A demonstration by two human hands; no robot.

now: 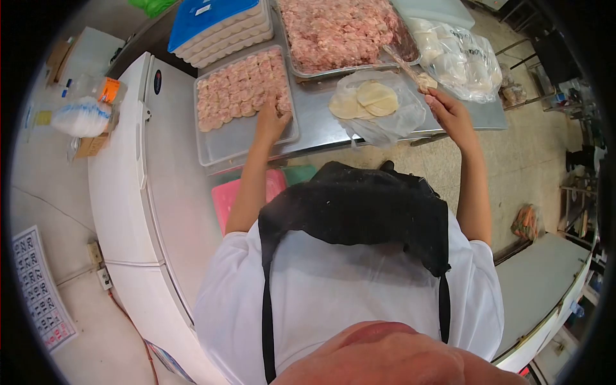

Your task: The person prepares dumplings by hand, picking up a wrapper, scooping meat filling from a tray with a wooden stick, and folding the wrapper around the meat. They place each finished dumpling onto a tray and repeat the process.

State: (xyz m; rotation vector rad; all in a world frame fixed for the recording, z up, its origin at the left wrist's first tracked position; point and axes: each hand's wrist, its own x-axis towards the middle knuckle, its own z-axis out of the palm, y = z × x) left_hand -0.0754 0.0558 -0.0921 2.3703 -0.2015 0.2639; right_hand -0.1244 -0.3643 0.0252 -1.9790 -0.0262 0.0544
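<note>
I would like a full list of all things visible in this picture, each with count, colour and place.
table: one, steel, top centre
clear tray: one, transparent, left on the table
dumplings: many, pink, in rows in the clear tray
metal pan: one, silver, behind the wrappers
minced meat: one mass, pink, in the metal pan
wrappers: a few, pale yellow, on plastic, centre
stacked trays: several, white, blue lid, far left
bag: one, clear, white lumps inside, far right
freezer: one, white, left of the table
stick: one, wooden, over the metal pan
left hand: on the dumplings
right hand: grips the stick
</note>
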